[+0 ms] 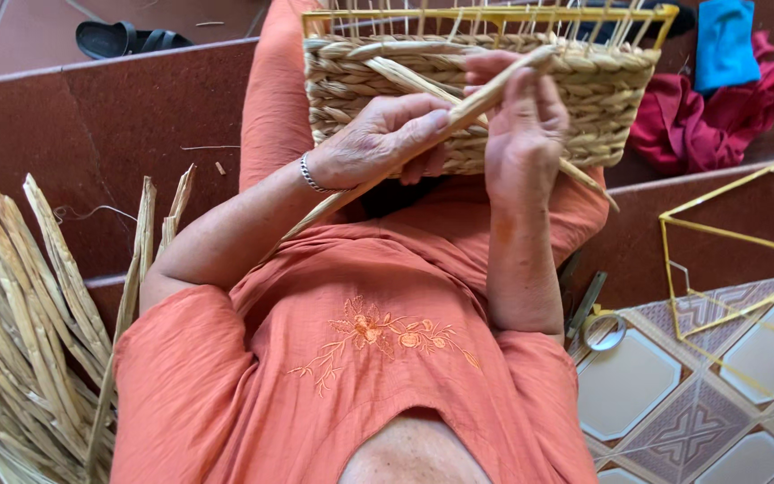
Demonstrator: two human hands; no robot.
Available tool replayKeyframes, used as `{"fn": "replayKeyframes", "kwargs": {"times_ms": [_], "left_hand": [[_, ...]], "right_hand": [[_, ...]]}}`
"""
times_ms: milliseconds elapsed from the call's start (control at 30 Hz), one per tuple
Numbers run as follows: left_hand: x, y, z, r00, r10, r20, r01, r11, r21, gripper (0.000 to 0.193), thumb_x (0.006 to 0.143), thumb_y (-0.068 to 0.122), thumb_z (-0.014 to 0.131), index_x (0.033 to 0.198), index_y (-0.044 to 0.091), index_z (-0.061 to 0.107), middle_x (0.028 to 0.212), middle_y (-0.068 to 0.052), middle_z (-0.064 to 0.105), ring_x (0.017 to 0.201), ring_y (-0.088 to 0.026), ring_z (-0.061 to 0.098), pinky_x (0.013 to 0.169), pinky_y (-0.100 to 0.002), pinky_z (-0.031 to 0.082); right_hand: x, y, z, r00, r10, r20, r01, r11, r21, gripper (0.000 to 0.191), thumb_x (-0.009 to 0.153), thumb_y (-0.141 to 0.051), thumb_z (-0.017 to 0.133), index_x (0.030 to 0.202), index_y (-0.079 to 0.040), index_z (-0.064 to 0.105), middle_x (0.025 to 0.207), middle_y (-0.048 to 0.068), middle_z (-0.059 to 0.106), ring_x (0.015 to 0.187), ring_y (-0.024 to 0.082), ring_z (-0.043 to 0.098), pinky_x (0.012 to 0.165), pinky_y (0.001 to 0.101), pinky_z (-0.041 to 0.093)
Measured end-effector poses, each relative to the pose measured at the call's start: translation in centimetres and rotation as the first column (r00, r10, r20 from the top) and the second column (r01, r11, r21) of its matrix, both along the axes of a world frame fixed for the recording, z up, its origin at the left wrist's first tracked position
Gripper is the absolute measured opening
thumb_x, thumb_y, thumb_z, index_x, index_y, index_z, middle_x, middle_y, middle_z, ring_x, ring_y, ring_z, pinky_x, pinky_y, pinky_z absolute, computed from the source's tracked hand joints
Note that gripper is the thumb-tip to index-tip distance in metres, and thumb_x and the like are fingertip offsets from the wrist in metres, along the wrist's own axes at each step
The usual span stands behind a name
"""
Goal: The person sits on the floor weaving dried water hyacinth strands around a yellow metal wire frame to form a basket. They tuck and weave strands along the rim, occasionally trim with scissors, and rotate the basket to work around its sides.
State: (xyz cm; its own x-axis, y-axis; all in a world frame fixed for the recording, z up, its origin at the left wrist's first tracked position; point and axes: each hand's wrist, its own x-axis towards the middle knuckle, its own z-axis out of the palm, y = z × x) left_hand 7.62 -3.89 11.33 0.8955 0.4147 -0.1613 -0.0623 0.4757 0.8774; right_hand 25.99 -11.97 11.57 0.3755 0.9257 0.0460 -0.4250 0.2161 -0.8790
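Straw-coloured flat reed (423, 134) pinched in both hands' (378, 143) (521, 125) closed grip against coarse braided basket (584, 99).

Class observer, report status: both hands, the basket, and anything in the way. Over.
Left hand and right hand both grip one pale strand against half-woven basket on lap. Yellow wire frame bare above. Nothing obstructing.

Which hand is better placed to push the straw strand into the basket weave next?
Probably the right hand: it pinches the pale dried straw strand at its tip, against the half-woven straw basket. The left hand grips the strand lower down, away from its tip.
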Motion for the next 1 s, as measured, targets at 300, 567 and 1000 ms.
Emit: {"fn": "replayKeyframes", "kwargs": {"times_ms": [300, 567, 1000], "left_hand": [[3.0, 0.7, -1.3, 0.994, 0.038, -0.105, 0.007, 0.915, 0.402, 0.022, 0.108, 0.027, 0.062, 0.107, 0.006, 0.068, 0.074, -0.003, 0.066, 0.061, -0.008, 0.06, 0.054, -0.027, 0.05], [-3.9, 1.4, 1.7, 0.925, 0.272, -0.265, 0.148, 0.385, 0.911, 0.049, 0.091, 0.004, 0.072, 0.138, 0.008, 0.058, 0.102, -0.013, 0.071, 0.085, -0.029, 0.07, 0.07, -0.042, 0.055], [-9.1, 3.9, 3.4, 0.899, 0.398, 0.184, -0.019, -0.385, 0.923, 0.03, 0.101, 0.001, 0.067, 0.131, 0.003, 0.067, 0.119, -0.008, 0.065, 0.11, -0.024, 0.061, 0.096, -0.043, 0.046]], "right_hand": [[2.3, -1.0, 3.6, 0.118, -0.272, 0.955, 0.071, 0.962, 0.265, 0.034, 0.102, -0.024, 0.07, 0.128, -0.005, 0.059, 0.133, 0.014, 0.056, 0.126, 0.027, 0.055, 0.101, 0.0415, 0.051], [6.6, -3.4, 3.1, -0.235, 0.046, 0.971, -0.04, 0.998, -0.057, 0.008, 0.117, -0.017, 0.07, 0.114, -0.009, 0.068, 0.109, 0.007, 0.071, 0.11, 0.024, 0.066, 0.118, 0.0492, 0.042], [1.2, -2.5, 0.5, 0.096, 0.125, 0.987, -0.209, 0.973, -0.103, 0.009, 0.107, 0.001, 0.06, 0.115, 0.003, 0.061, 0.097, 0.019, 0.067, 0.086, 0.033, 0.068, 0.076, 0.0422, 0.056]]}}
